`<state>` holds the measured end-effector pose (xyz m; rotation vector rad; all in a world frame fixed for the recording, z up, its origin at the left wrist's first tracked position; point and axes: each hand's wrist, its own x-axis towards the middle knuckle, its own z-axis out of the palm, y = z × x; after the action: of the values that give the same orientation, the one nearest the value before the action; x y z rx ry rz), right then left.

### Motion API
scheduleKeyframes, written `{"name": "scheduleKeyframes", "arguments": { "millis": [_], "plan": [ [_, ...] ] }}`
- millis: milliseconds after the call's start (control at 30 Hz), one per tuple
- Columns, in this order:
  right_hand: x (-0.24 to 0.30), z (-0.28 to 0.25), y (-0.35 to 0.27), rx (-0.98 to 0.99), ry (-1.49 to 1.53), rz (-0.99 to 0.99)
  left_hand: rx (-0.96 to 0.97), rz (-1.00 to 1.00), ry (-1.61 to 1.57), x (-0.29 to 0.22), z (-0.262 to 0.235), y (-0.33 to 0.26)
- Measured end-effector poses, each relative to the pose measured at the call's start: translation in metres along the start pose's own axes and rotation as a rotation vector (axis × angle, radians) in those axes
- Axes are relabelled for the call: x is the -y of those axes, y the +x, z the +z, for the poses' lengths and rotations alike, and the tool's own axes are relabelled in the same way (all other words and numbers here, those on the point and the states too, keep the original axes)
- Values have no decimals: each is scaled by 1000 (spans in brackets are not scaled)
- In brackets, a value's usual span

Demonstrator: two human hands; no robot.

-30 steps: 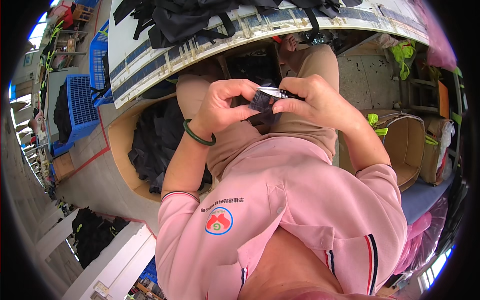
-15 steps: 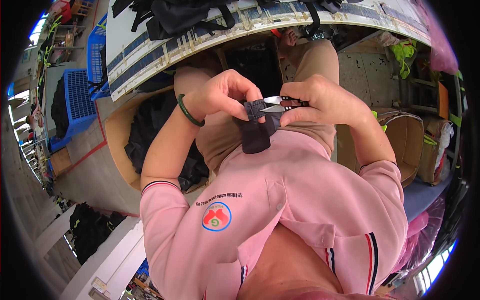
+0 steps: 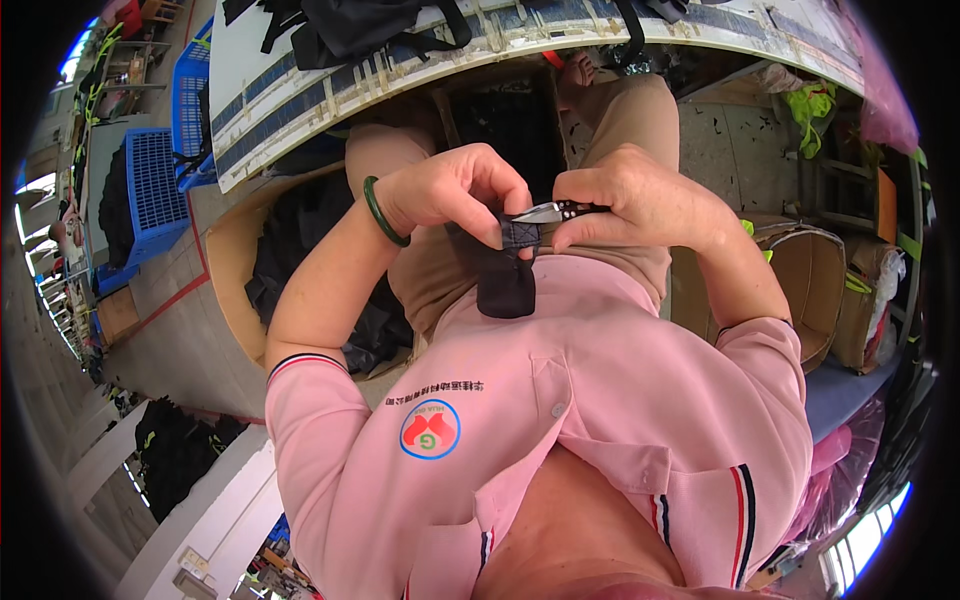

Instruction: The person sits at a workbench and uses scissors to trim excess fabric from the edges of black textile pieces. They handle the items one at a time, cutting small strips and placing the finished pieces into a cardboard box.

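Between thumb and fingers, my left hand (image 3: 468,193) pinches a small black fabric piece (image 3: 507,289); a stitched square shows near its upper end, and its lower part hangs over my lap. My right hand (image 3: 620,200) grips a pair of thread snips (image 3: 566,211) with dark handles. Their silver blades point left and lie nearly together at the upper edge of the stitched square. Whether a thread is between the blades is too small to tell. A green bangle (image 3: 381,212) circles my left wrist.
A worn white table (image 3: 255,112) runs across the front, with black fabric items (image 3: 360,28) on it. A cardboard box (image 3: 240,280) of black pieces stands at my left, another open carton (image 3: 800,285) at my right. Blue plastic crates (image 3: 158,195) sit farther left.
The snips' blades have closed from spread to nearly together. The fabric piece has shifted slightly, its stitched square turned more squarely into view and its end hanging a little lower.
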<state>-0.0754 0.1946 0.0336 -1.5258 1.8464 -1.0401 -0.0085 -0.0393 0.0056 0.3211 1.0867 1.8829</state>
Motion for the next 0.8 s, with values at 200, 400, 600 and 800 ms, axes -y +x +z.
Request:
{"name": "scheduleKeyframes", "arguments": {
  "millis": [200,400,600,800],
  "plan": [
    [7,-3,6,72,-31,19,33,-44,13,3,-1,4],
    [-4,-6,1,32,34,89,-50,-68,57,1,3,1],
    [-5,3,-5,-287,-25,255,-603,289,81,16,7,3],
    [1,23,4,-444,-318,205,-766,579,131,22,17,13]
  ]
}}
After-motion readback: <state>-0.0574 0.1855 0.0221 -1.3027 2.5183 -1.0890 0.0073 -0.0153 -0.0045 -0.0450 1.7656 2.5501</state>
